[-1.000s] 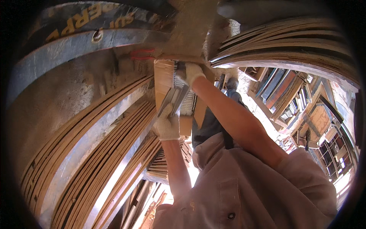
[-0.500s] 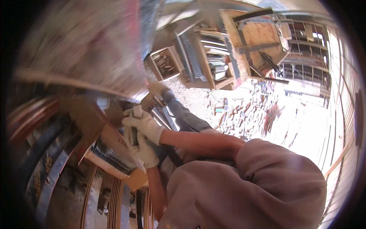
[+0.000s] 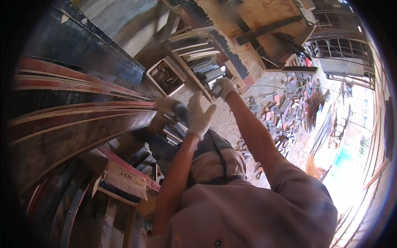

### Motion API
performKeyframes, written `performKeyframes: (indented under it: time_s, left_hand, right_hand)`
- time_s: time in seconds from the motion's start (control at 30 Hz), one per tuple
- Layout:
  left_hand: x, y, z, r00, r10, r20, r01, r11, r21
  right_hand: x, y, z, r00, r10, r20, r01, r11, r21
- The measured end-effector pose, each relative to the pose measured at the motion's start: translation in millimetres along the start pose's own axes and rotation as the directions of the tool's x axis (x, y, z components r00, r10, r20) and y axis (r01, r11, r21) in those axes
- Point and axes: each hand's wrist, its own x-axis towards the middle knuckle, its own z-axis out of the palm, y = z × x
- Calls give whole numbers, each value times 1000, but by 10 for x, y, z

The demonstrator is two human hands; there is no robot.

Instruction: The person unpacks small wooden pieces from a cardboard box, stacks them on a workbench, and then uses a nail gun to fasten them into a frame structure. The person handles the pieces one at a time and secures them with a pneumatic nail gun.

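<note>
My left hand (image 3: 200,116), in a pale work glove, is raised over my lap with its thumb and fingers apart and nothing in it. Farther forward and to the right, my gloved right hand (image 3: 228,87) is closed on a small grey block (image 3: 216,90); its exact kind is unclear. That hand is at the near end of a wooden crate (image 3: 189,71) holding stacked flat boards (image 3: 195,50) and grey pieces (image 3: 214,74). To the lower left stands a cardboard box (image 3: 124,180), its flap hiding most of the inside.
A smaller wooden box (image 3: 166,77) of scraps stands left of the crate. Large stacked panels (image 3: 82,109) jut in from the left. Many small offcuts (image 3: 285,109) litter the floor at right. A wooden panel with dark crossbars (image 3: 264,31) lies at the far side.
Both hands have left the cardboard box. My right hand has swung forward and right to the crate; my left has moved right and opened. The view has shifted, and the large panel at upper left has dropped.
</note>
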Motion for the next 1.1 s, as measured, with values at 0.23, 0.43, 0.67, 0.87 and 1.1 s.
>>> performKeyframes:
  time_s: [0.23, 0.43, 0.67, 0.87, 1.1]
  left_hand:
    - [-1315, -391, -1600, 868, -406, -285, 447, 889, 95]
    - [-2873, -468, -2349, 103, -499, -861, 537, 756, -374]
    - [-3620, -1054, -2557, -215, -600, -770, 467, 630, -621]
    - [-3187, -1347, -2397, 130, -612, -780, 860, 461, -218]
    - [-2999, -1491, -2076, 27, -704, -710, 503, 623, -599]
  right_hand:
    - [568, -466, -131, 992, -101, 80, 125, 913, -388]
    - [338, -491, 224, 983, -128, 133, 171, 901, -397]
    - [-2948, 1025, 3023, 322, 145, 936, 902, 254, -349]
    - [-4284, 2983, 4383, -485, 598, 638, 756, -80, 650]
    - [-4030, 4218, 4350, -85, 802, 591, 534, -464, 706]
